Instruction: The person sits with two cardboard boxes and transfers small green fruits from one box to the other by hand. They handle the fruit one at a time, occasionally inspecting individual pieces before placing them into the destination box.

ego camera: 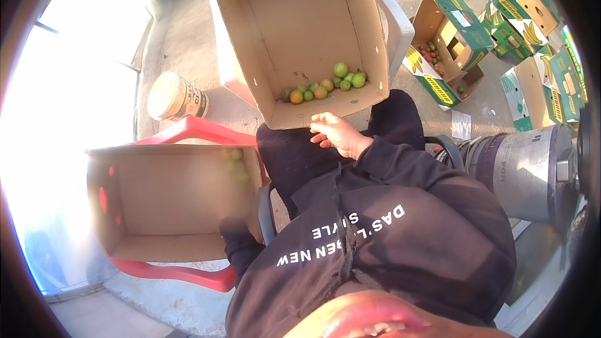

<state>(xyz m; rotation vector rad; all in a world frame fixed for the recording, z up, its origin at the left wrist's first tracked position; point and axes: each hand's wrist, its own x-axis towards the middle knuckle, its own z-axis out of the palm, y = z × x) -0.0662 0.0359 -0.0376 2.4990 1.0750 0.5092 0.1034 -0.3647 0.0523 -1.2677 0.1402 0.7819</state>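
Note:
In front of me a large cardboard box (300, 19) lies tilted towards my lap, with several green and orange tomatoes (320, 92) gathered along its near side. My right hand (339, 134) is just outside the near edge of that box, fingers apart and slightly curled, holding nothing. On my left, a second cardboard box (164, 197) has a few greenish tomatoes (236, 154) in its upper right corner. My left sleeve reaches into this box; a blur covers the area of my left hand, so neither its fingers nor anything in it can be made out.
Red plastic chairs (202, 126) surround the left box. A white bucket (176, 96) stands beyond it. At the right are a green banana box (434, 51) holding reddish tomatoes, more banana boxes (516, 33) and large metallic buckets (521, 173). A pale plastic support (394, 9) is under the front box.

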